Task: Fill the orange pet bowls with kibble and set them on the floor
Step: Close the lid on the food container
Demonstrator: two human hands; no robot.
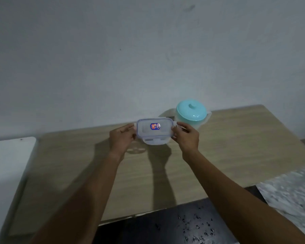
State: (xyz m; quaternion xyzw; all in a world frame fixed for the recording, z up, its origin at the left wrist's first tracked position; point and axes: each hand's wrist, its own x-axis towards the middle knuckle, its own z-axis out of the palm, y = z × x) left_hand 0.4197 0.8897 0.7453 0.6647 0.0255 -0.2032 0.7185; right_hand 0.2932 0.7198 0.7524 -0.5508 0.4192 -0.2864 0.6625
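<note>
Clear rectangular plastic container (154, 130) with a blue-rimmed clip-on lid and a small red-and-blue sticker on top sits between the two hands, held up over a light wood-grain table (236, 147), its shadow falling on the boards below. The left hand (121, 138) pinches the container's left short end, with its fingertips (131, 126) curled against the side flap there. The right hand (187, 136) does the same at the right short end, its fingers (179, 125) bent onto that flap. Both forearms reach in from the near edge, and the container lies level between them, lid facing up. A pale flap shows along its near long side. What is inside cannot be made out through the lid.

Just behind the right hand, close to the grey wall (148, 50), stands a round translucent pot with a teal knobbed lid (191, 111), apart from the container. A white surface (7, 164) adjoins the table on the left. A black surface dotted with droplets (183, 226) lies at the near edge, and a grey speckled surface (292, 191) lies to the right.
</note>
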